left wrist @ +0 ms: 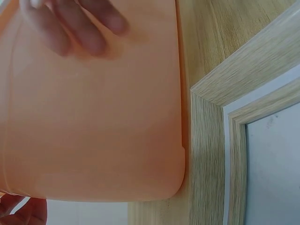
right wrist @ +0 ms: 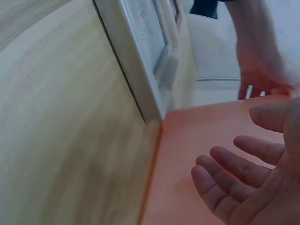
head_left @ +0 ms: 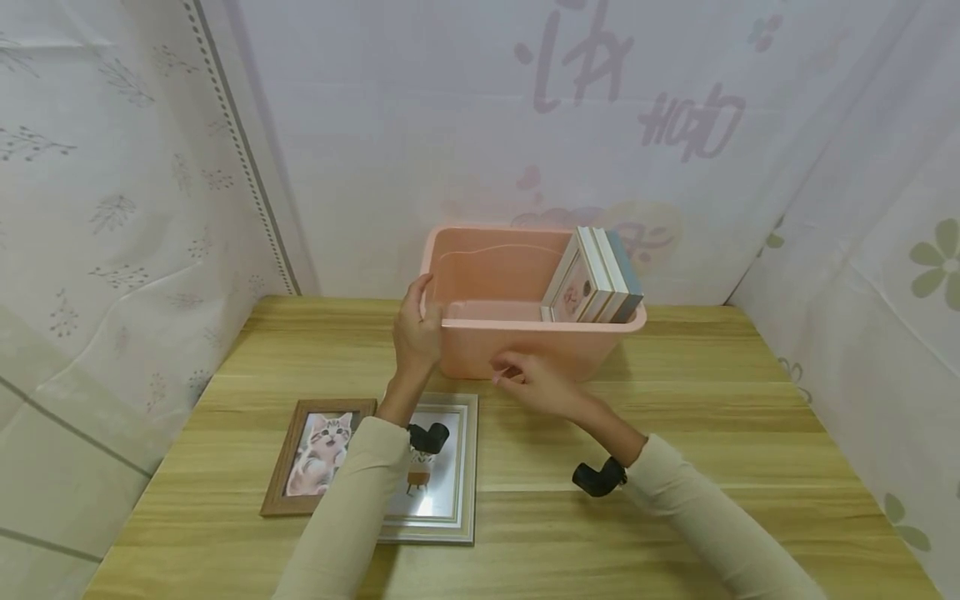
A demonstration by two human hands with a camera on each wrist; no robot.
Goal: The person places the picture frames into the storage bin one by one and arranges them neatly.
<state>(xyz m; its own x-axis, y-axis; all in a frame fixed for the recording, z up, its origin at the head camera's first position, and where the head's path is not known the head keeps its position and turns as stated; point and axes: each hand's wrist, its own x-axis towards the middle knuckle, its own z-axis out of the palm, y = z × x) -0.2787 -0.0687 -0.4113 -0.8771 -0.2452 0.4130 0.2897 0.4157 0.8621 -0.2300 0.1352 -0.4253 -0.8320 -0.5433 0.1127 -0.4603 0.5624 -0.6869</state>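
A pink plastic storage bin (head_left: 517, 350) stands on the wooden table. My left hand (head_left: 417, 329) holds its front left corner at the rim, and its fingers (left wrist: 26, 213) show at the lower left of the left wrist view. My right hand (head_left: 536, 383) is by the front wall, fingers loosely bent and holding nothing; in the right wrist view its fingers (right wrist: 229, 180) hang beside the wall. Several picture frames (head_left: 596, 275) lean upright inside the bin's right end. Below the left hand, a large pale picture frame (head_left: 468, 467) lies flat, partly hidden by my arm.
A brown wooden frame (head_left: 283, 471) with a kitten picture lies left of the pale frame, partly covered by my left sleeve. Printed white cloth (head_left: 360, 167) hangs behind and beside the table (head_left: 712, 400). Black cameras sit on both wrists.
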